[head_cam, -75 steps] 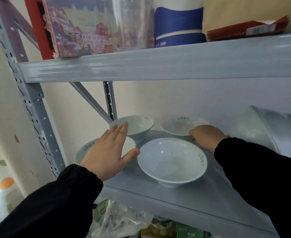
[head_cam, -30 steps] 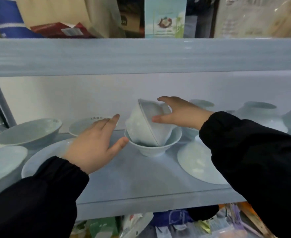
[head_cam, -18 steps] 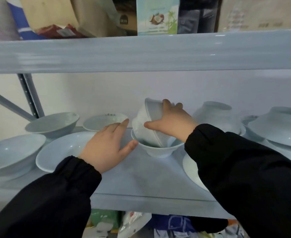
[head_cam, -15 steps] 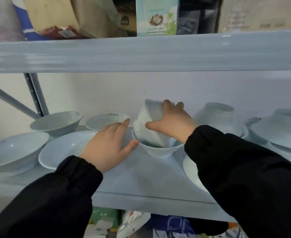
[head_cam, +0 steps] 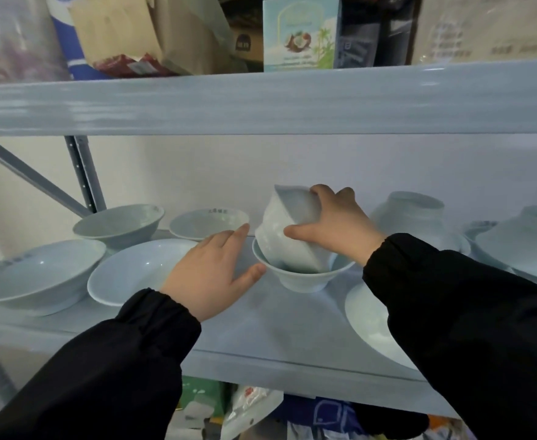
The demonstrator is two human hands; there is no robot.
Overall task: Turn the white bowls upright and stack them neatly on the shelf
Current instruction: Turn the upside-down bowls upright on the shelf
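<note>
- Right hand [head_cam: 337,230] — fingers curled round a tilted white bowl [head_cam: 292,252] whose lower edge sits inside the upright bowl [head_cam: 302,281] on the shelf [head_cam: 276,328].
- Left hand [head_cam: 210,277] — fingers straight, holding nothing, just left of the upright bowl.
- Overturned bowl [head_cam: 413,214] to the right of the upright bowl.

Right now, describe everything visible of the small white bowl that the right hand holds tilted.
The small white glossy bowl looks ceramic, deep and plain. It is tipped steeply on its side, its lower edge resting inside an upright white bowl on the pale grey metal shelf. The right hand grips it, thumb on its near face, fingers curled over its top edge. Nothing else touches it.
</note>
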